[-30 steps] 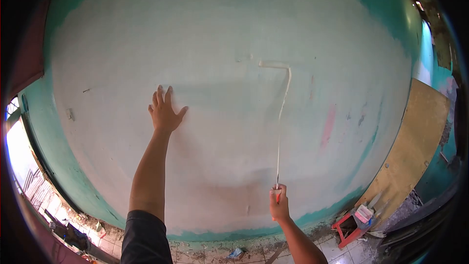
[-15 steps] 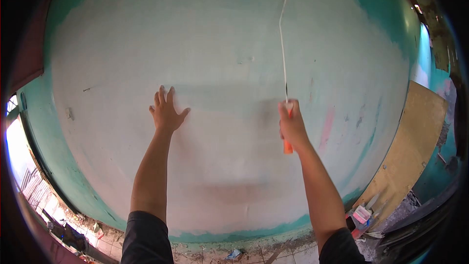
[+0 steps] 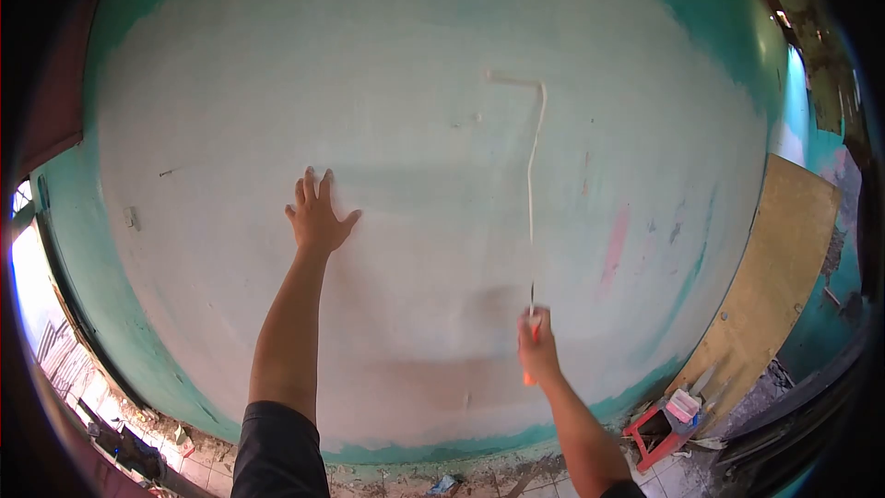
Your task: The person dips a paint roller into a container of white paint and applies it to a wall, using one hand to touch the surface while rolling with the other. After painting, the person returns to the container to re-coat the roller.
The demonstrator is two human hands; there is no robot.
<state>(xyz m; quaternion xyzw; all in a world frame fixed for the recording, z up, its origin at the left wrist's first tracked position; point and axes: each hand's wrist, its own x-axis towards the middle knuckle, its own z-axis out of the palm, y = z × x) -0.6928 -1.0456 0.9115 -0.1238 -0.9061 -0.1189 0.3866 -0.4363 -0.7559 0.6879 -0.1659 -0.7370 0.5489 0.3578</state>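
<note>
My left hand (image 3: 320, 219) rests on the wall (image 3: 406, 258) with its fingers spread, left of the middle. Lower and to the right, my right hand (image 3: 537, 346) is wrapped round the orange handle of a paint roller (image 3: 531, 184). The roller's long thin wire frame runs upward and bends left at the top, where the slim roller head lies against the pale painted surface. White paint covers most of the wall, with green showing round its edges.
A tan board (image 3: 770, 267) leans at the right. Beside its foot stands a red stool (image 3: 653, 438) with a pink and white container (image 3: 683, 406) on it. Debris lies along the tiled floor (image 3: 387, 480). Bright openings show at the far left.
My right hand has moved down, bringing the roller head lower on the wall. My left hand stays in nearly the same place. More of the red stool now shows.
</note>
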